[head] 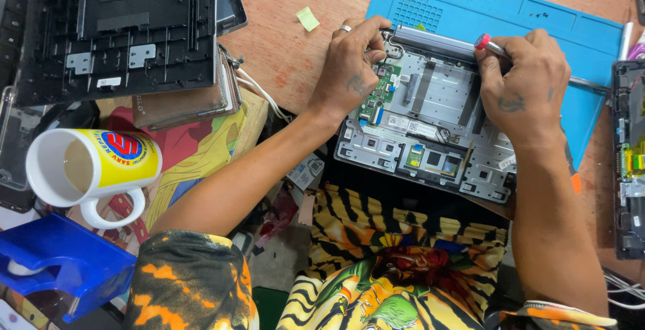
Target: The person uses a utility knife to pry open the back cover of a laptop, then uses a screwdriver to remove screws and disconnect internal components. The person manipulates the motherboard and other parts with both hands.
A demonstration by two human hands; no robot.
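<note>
Right hand (524,81) closed around a slim metal screwdriver with a red cap (489,44); cap sticks out above the knuckles, shaft hidden under the fingers, so its tip cannot be seen. Long axis runs roughly left-right, cap end toward the left hand. Left hand (349,68), ring on one finger, pinches down with fingertips at the far left corner of the opened silver-grey laptop base (430,128); whether it holds a small part there, cannot tell.

Laptop base lies half on a blue silicone repair mat (531,14), near edge overhanging the wooden table (289,41) toward the person's lap. Inside it: green circuit board (379,91) under the left hand, small white rectangular stickers mid-plate.

Left of the laptop base: small pale yellow paper scrap (308,18) on bare wood, open room around it. Further left, black plastic laptop cover (117,31), stacked on other pieces. Below that, white mug with yellow band and red-blue round emblem (91,165), lying tilted. Right of the base, another dismantled dark device (628,155) at the frame edge.
</note>
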